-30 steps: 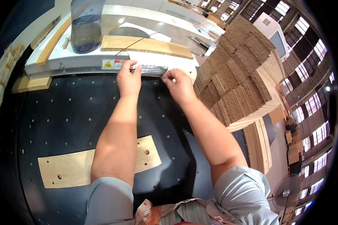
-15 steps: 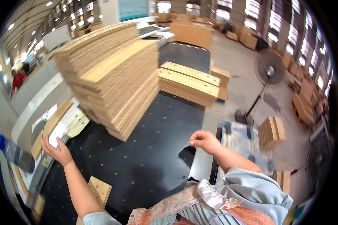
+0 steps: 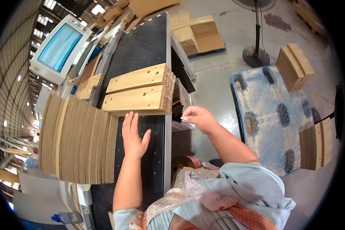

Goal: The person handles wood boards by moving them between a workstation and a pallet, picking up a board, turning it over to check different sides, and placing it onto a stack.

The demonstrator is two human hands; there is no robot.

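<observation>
My left hand (image 3: 134,140) is open, thumb spread from straight fingers, with nothing in it. Its fingertips are at the near side of a two-row stack of light wooden boards (image 3: 136,99) with drilled holes; whether they touch it I cannot tell. To the left of that hand stands a tall pile of brown boards (image 3: 84,143), their edges showing. My right hand (image 3: 199,119) hangs past the table's right edge, fingers curled into a pinch. What lies between those fingertips, if anything, is too small to make out. Both stacks rest on a black dotted table (image 3: 151,149).
A monitor (image 3: 61,46) and keyboard (image 3: 82,57) stand far left. Beyond the right edge are cardboard boxes (image 3: 188,38), a fan stand (image 3: 257,55), a worn blue pallet (image 3: 272,119) and board stacks (image 3: 295,69) on it. A bottle (image 3: 67,218) lies near left.
My view has turned to the right. My left hand has left the machine's side at the left and come to the drilled boards. My right hand keeps its pinch.
</observation>
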